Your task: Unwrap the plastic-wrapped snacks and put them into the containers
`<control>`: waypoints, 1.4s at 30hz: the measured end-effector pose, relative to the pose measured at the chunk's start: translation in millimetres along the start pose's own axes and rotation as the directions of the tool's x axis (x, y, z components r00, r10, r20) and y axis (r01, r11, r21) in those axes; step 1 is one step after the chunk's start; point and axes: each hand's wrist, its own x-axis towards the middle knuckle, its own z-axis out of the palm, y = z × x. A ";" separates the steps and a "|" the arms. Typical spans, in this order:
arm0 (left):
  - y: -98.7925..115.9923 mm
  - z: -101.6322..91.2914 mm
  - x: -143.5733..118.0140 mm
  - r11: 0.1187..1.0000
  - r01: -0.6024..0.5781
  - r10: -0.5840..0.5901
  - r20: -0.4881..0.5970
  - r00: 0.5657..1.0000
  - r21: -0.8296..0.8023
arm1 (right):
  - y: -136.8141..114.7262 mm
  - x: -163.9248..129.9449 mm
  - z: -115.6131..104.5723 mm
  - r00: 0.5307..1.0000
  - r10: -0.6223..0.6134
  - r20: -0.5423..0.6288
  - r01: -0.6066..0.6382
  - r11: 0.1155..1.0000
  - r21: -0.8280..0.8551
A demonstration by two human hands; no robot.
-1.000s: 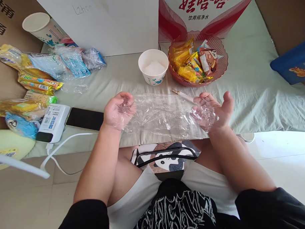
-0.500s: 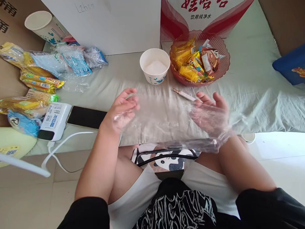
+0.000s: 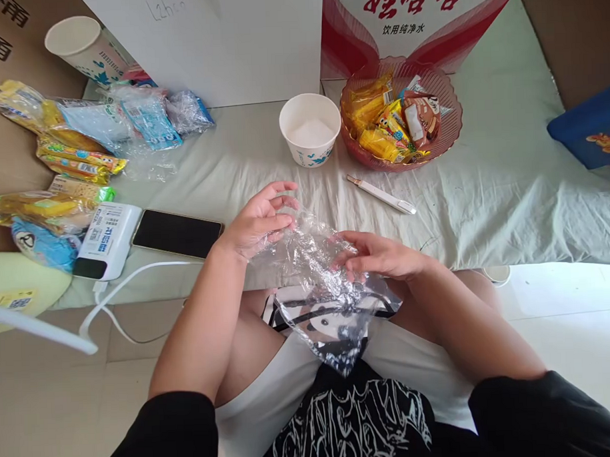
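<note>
A crumpled see-through plastic bag (image 3: 332, 287) hangs between my hands, its lower corner reaching down over my lap. My left hand (image 3: 262, 220) pinches its upper left edge between thumb and fingers. From the right, my right hand (image 3: 378, 254) has its curled fingers on the bag's side, with the fingertips partly behind the film. Beyond the hands lies a white utility knife (image 3: 382, 194), touched by neither. A paper bowl (image 3: 310, 138) with white contents stands farther back, beside a pink ribbed bowl (image 3: 451, 127) of wrapped snacks.
Several packaged snacks (image 3: 83, 166) and wrappers (image 3: 148, 120) lie at the left, near another paper bowl (image 3: 78, 50). Closer are a phone (image 3: 178, 234) and a white power bank (image 3: 108, 242) with a cable. Cartons (image 3: 203, 52) stand behind; a blue item (image 3: 586, 125) is at the right.
My right hand has moved left and inward, bringing the stretched bag together. The bag now hangs lower over my lap. The utility knife is fully uncovered.
</note>
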 end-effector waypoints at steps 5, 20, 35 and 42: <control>-5.5 5.5 4.2 0.954 -0.099 0.093 -0.036 0.995 -0.283 | 2.0 6.9 9.7 0.958 -0.222 -0.184 0.204 0.973 -0.112; -29.5 24.8 8.1 0.986 0.001 -0.016 0.084 0.996 0.168 | 6.9 11.1 1.6 0.820 -0.345 -0.457 0.310 0.938 -0.154; -22.0 9.1 6.9 0.979 -0.195 0.185 0.151 0.971 0.057 | 4.9 8.6 -8.1 0.628 -0.511 -0.587 0.479 0.848 -0.226; -30.4 10.2 13.7 0.876 -0.297 0.319 0.006 0.948 0.379 | 16.2 18.7 -12.5 0.600 -0.516 -0.611 0.440 0.851 -0.287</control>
